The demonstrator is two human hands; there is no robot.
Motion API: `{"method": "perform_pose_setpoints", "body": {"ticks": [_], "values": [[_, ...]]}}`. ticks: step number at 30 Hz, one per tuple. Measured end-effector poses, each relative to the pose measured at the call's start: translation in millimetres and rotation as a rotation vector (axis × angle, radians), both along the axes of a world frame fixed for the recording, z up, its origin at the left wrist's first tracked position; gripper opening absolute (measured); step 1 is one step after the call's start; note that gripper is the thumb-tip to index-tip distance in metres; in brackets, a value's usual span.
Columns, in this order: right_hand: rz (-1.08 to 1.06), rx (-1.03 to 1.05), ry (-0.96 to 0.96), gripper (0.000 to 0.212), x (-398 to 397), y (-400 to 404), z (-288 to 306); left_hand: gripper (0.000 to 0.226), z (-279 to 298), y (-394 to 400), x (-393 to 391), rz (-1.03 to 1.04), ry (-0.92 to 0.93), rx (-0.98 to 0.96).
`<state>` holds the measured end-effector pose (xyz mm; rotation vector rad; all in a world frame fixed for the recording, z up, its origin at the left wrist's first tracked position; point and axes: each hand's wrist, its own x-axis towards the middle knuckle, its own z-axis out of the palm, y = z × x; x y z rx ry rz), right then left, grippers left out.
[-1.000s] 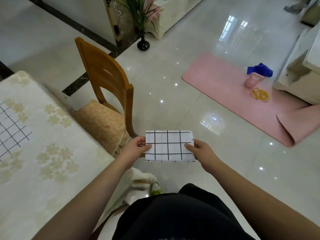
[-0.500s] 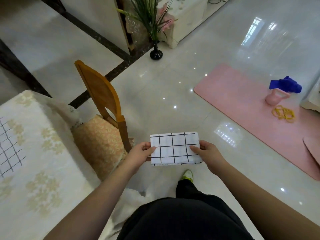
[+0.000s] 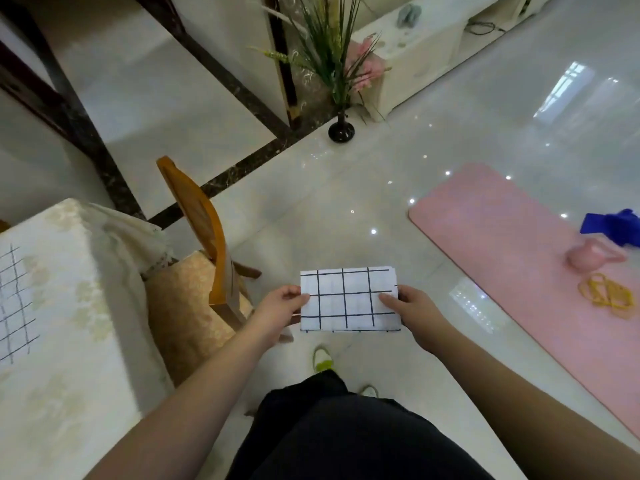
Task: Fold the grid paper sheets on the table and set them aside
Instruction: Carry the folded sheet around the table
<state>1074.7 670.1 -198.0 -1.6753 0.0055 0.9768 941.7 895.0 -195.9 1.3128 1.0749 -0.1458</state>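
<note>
One folded grid paper sheet (image 3: 349, 299) is held at frame centre above the floor, left hand (image 3: 277, 308) and right hand (image 3: 412, 311) each pinching a side edge, while one more grid sheet (image 3: 15, 303) lies on the counter (image 3: 69, 341) at far left.

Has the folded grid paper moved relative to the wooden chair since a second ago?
Yes. The folded grid paper has moved rightward, away from the wooden chair; floor now shows between them.
</note>
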Motion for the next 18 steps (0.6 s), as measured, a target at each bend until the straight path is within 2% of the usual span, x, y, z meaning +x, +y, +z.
{"method": "perform_pose_setpoints", "body": {"ticks": [4, 8, 18], "values": [[0.013, 0.000, 0.011, 0.011, 37, 26, 0, 0.006, -3, 22, 35, 0.045, -0.071, -0.008], [0.063, -0.026, 0.000, 0.016, 80, 56, -5, 0.019, -11, 53, 74, 0.076, -0.096, -0.001], [0.142, -0.068, -0.019, 0.021, 172, 150, -8, 0.012, -12, 139, 155, 0.147, -0.117, 0.048]]}}
